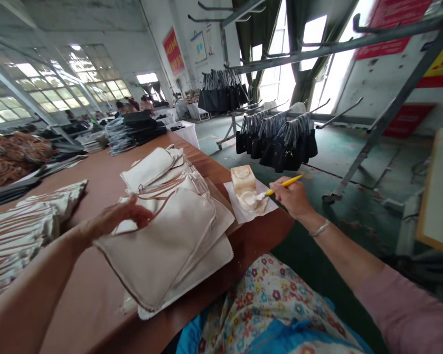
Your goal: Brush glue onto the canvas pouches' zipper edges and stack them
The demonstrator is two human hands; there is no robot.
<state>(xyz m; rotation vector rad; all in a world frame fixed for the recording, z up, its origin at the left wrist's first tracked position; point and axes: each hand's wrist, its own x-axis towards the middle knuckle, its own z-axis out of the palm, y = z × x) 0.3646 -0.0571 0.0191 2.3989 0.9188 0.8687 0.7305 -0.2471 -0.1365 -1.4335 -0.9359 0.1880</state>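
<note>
Yellow-handled brush [286,183] at the paste [248,198], cream panels [166,241] piled alongside

The right hand [293,196] grasps the brush, its tip at the white paste by a tub [242,178] on a paper sheet [241,215] near the brown table's [84,290] right corner. The left hand [123,216] curls by the top panel's edge; whether it grips is unclear. The panels lie stacked toward the near edge. No paste shows on the uppermost face, so work there looks undone; how many are finished cannot be told.

Flat cream pieces [184,216], some brown-edged, lie loosely stacked left of the pale tub [243,179], which holds white paste; the yellow brush [292,180] slants, its white-coated tip at the tub's right edge.
</note>
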